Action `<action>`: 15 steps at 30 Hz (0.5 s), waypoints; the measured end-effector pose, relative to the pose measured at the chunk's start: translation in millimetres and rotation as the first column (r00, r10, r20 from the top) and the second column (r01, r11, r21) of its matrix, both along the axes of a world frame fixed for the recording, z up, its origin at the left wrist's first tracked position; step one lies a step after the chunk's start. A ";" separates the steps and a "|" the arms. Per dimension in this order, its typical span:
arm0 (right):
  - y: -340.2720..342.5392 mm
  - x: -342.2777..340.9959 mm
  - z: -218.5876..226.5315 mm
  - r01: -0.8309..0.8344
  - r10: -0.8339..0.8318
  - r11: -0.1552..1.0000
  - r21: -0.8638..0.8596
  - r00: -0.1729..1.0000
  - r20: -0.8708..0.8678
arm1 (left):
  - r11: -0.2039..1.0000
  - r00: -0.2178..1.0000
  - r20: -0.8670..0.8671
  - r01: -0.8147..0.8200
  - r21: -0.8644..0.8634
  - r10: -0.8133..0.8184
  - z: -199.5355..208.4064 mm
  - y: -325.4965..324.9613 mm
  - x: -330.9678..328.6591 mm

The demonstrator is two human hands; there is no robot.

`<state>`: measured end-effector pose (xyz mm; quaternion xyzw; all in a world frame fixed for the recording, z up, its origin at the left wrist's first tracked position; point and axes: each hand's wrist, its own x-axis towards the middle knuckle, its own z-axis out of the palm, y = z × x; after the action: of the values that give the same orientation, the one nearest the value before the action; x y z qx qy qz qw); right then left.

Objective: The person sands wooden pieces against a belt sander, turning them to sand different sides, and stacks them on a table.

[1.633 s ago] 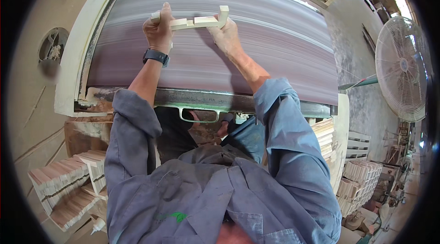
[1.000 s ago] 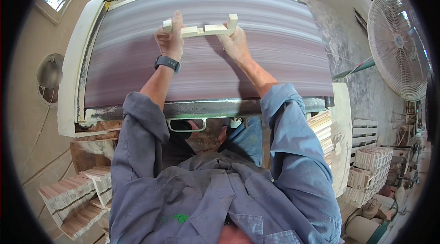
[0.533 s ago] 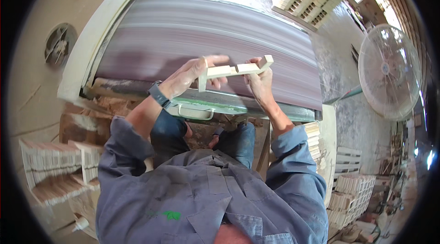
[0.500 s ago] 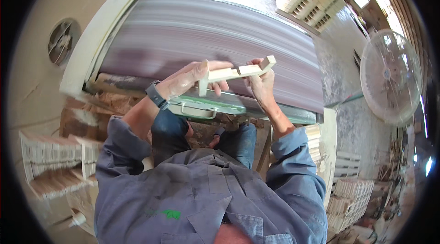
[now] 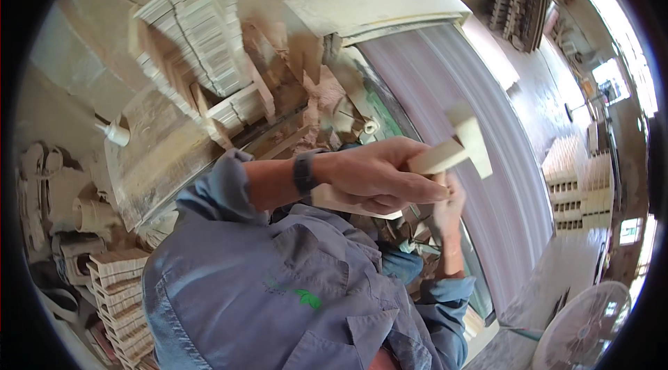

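Note:
A pale wooden piece (image 5: 440,156) with a short crosspiece at its end is held over the near edge of a wide sanding belt (image 5: 445,71), which is purple-grey and streaked. My left hand (image 5: 376,172), with a dark watch at the wrist, is closed around the piece, its fingers curled. Close under its fingertips, my right hand (image 5: 449,208) pinches the lower part of the same piece; my left hand partly hides this grip, and it is slightly blurred. The crosspiece sticks out over the belt, apart from its surface as far as I can tell.
A tall stack of pale wooden frames (image 5: 195,36) stands at the upper left on a worn board (image 5: 160,154), near a white bottle (image 5: 117,135). More stacked frames (image 5: 122,293) are at the lower left, others (image 5: 581,182) at the right. A large fan (image 5: 584,328) stands lower right.
My view has turned left, so the belt now lies to the right and the left-hand stack shows fully. The piece has been turned, and my hands have come together on it.

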<state>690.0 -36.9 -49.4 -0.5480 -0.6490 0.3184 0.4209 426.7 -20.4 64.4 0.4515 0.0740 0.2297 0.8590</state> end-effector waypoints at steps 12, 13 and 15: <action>-57.6 0.2 -67.9 -0.108 0.082 0.963 -0.248 0.990 -0.111 | 0.024 -0.072 0.003 0.366 0.930 0.997 -77.5 2.5 -151.0; -62.5 2.7 -68.7 -0.093 0.056 0.960 -0.265 0.988 -0.143 | 0.022 -0.070 0.005 0.374 0.927 0.998 -82.9 5.4 -165.3; -71.5 11.6 -71.6 -0.061 0.023 0.962 -0.264 0.989 -0.144 | 0.079 -0.191 0.006 0.436 0.897 0.982 -99.1 14.5 -193.6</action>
<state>701.6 -108.4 -121.1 -0.5622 -0.5804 0.4498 0.3805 233.1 -5.9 -34.7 0.7358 0.6471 0.1726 -0.1004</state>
